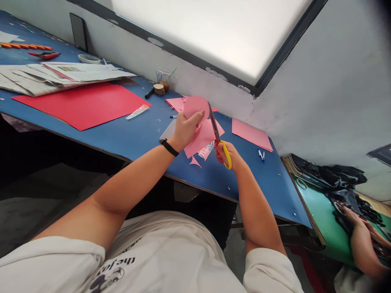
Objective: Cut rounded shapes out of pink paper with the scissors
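My left hand [187, 129] pinches a round piece of pink paper [195, 105] and holds it up above the blue table [146, 142]. In my right hand [226, 154] is a pair of scissors [215, 125] with yellow and red handles. The blades point up along the right edge of the pink circle; whether they touch it I cannot tell. Below the hands lie a larger pink sheet [198, 142], a small pink scrap [195, 162] and a printed plastic wrapper [206, 151]. A grey flat object [167, 129] is partly hidden behind my left hand.
Pink sheets [252, 133] and pens [262, 156] lie to the right. Leftward are red card [88, 106], newspapers [61, 75] and a phone [78, 32] against the wall. A plastic cup [163, 79] stands at the back. Another person's arm [363, 244] rests over a green table [332, 228].
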`<state>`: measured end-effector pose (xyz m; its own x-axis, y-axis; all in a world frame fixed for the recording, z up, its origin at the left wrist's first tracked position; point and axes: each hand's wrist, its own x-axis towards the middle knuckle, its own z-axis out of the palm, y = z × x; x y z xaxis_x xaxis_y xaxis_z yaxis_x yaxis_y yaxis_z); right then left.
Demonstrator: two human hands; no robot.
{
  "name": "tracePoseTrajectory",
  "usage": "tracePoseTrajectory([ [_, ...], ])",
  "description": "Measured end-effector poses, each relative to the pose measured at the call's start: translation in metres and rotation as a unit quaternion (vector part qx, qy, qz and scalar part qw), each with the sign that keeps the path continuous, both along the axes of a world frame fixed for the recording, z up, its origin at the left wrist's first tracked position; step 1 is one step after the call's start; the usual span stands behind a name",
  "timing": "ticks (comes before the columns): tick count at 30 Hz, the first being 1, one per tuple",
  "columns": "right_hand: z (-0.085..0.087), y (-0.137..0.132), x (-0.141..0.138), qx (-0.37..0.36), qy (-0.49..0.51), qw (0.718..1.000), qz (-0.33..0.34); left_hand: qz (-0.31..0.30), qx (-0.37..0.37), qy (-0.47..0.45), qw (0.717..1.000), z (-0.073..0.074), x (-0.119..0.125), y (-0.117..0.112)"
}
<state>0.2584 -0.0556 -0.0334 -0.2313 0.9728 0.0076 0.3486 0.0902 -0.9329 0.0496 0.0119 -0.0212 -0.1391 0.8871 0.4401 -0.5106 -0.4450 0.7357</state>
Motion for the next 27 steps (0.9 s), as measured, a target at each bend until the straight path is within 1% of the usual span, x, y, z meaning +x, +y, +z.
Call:
tracePoseTrajectory([
  [9, 0.0009, 0.0000, 0.0016, 0.015, -0.012, 1.000, 0.008, 0.011, -0.015, -0.021, 1.000, 0.0063, -0.0001, -0.0031],
  [15, -0.0017, -0.0003, 0.0033, 0.032, -0.007, 0.999, 0.014, 0.000, -0.026, -0.034, 0.999, 0.0061, -0.0007, 0.0014],
  [21, -0.0034, 0.0011, 0.0020, 0.025, -0.007, 1.000, 0.012, -0.003, -0.026, -0.055, 0.998, 0.0078, 0.0000, 0.0026],
  [27, -0.0015, 0.0010, 0.0004, 0.021, -0.010, 1.000, 0.008, 0.003, -0.037, -0.056, 0.998, 0.0051, 0.0004, 0.0056],
])
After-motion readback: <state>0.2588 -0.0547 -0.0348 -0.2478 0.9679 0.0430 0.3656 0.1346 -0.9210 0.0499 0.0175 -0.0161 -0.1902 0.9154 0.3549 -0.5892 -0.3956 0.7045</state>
